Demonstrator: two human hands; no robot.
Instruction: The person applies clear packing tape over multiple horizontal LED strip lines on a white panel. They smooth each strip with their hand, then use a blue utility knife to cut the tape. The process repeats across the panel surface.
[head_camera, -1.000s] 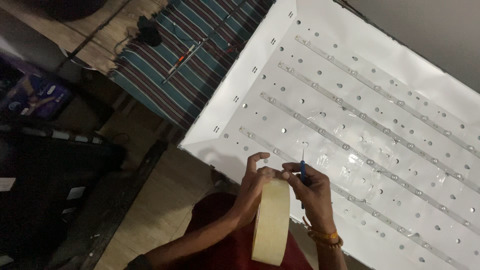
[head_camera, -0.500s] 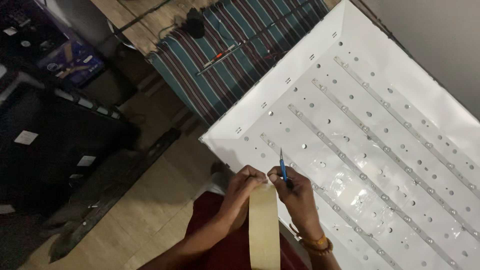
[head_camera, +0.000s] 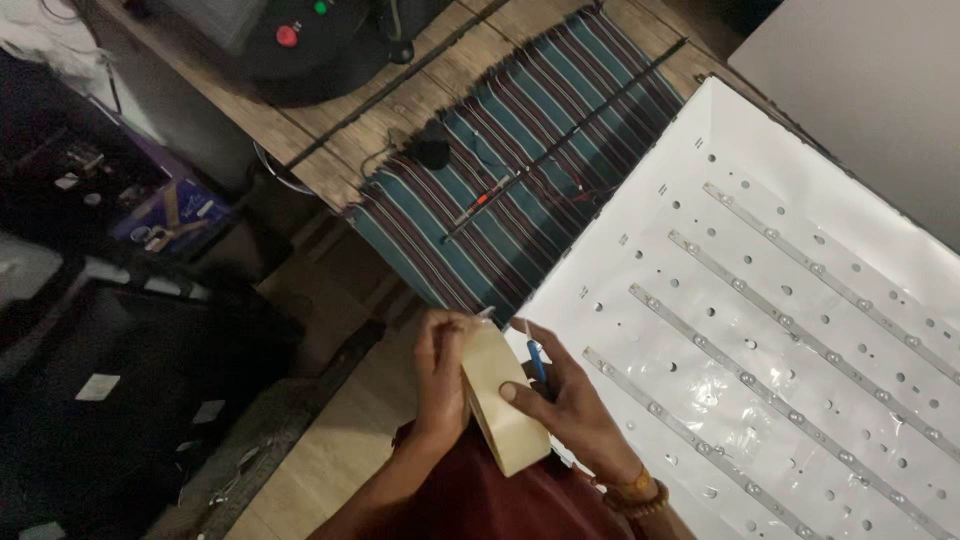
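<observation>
The roll of tape (head_camera: 503, 408) sits edge-up between both hands, just off the near corner of the white panel (head_camera: 800, 300). The left hand (head_camera: 440, 375) curls around its upper rim, fingers pinching there. The right hand (head_camera: 565, 405) presses its thumb on the roll's flat side while gripping a blue pen (head_camera: 536, 360) that points up and away.

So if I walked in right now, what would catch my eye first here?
Most likely the big white panel at the right, crossed by long strips dotted with small round lenses. Next, low in the middle, the left hand and right hand grip a roll of cream tape, with a thin blue tool tucked in the right hand. Behind them a striped cloth lies on the wooden table.
</observation>
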